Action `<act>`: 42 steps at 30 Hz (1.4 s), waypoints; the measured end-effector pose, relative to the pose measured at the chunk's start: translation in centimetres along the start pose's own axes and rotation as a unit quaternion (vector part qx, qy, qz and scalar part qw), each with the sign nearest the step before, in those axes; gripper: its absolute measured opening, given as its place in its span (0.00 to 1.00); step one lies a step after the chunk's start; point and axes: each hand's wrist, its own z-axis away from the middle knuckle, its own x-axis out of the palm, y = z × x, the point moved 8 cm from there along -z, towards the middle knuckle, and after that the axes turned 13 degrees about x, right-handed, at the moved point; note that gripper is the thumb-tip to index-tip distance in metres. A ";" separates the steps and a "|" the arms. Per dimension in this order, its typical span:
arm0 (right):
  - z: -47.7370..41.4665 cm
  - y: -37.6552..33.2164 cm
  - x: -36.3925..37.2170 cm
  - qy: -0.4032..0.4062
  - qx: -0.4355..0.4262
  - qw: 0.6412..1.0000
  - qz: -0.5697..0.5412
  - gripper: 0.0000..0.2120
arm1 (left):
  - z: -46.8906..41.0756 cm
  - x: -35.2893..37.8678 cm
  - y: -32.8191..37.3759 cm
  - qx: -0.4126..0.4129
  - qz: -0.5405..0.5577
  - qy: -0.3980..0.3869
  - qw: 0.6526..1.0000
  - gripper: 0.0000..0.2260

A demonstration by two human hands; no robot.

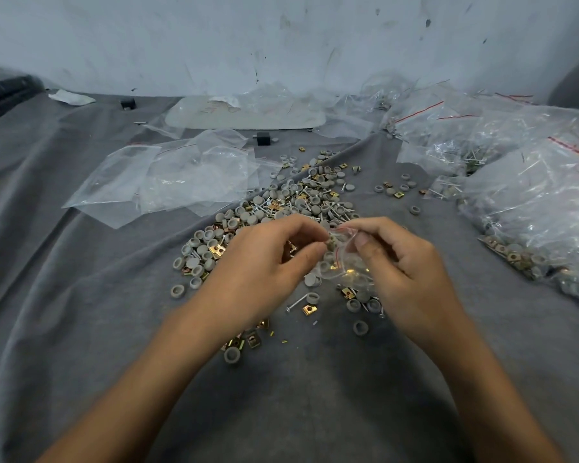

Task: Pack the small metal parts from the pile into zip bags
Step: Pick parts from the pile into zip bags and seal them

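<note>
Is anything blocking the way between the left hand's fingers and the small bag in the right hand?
Nothing visible does. The left hand pinches right at the mouth of the small zip bag, which the right hand holds over the pile of parts.

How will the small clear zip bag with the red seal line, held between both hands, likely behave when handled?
The small clear zip bag is probably floppy: its film crumples below where the right hand pinches it. It likely sags, since gold metal clips show through its lower part. The glossy film may be slippery, so the left hand at the mouth helps.
</note>
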 end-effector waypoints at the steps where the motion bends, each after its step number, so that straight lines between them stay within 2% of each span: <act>1: 0.0 -0.1 0.0 -0.001 0.001 1.000 -0.004 0.12 | 0.0 -0.1 0.0 -0.002 0.013 0.010 1.000 0.03; 7: 0.1 -0.3 -0.2 -0.003 0.000 1.000 -0.012 0.12 | 0.1 0.0 -0.4 -0.045 0.093 0.043 0.994 0.10; 10: -0.2 -0.2 -1.4 0.029 0.001 0.999 -0.041 0.12 | 0.2 0.1 -0.5 -0.063 0.129 0.054 0.988 0.13; 13: -0.8 0.2 -3.6 0.091 0.014 0.989 -0.120 0.13 | 0.2 -0.2 -1.0 -0.051 0.062 0.067 0.995 0.04; 15: -1.1 0.6 -4.8 0.130 0.018 0.979 -0.158 0.12 | 0.2 0.8 -1.2 -0.042 0.003 0.017 0.999 0.01; 18: -1.2 0.7 -5.5 0.147 0.020 0.966 -0.210 0.12 | 0.3 3.5 -0.7 0.005 -0.079 -0.066 0.995 0.05; 21: -1.2 0.7 -5.2 0.136 0.027 0.960 -0.242 0.14 | -0.1 6.5 -0.4 0.061 -0.167 -0.127 0.976 0.12; 26: -1.2 0.7 -5.1 0.136 0.033 0.964 -0.226 0.13 | -0.5 8.4 -0.5 0.094 -0.263 -0.150 0.948 0.18; 33: -1.1 0.4 -4.9 0.127 0.035 0.966 -0.222 0.12 | -0.2 7.6 0.0 0.106 -0.289 -0.167 0.937 0.13; 42: -1.1 0.6 -4.6 0.109 0.038 0.967 -0.227 0.12 | 2.3 4.9 -1.5 0.035 -0.235 -0.191 0.952 0.09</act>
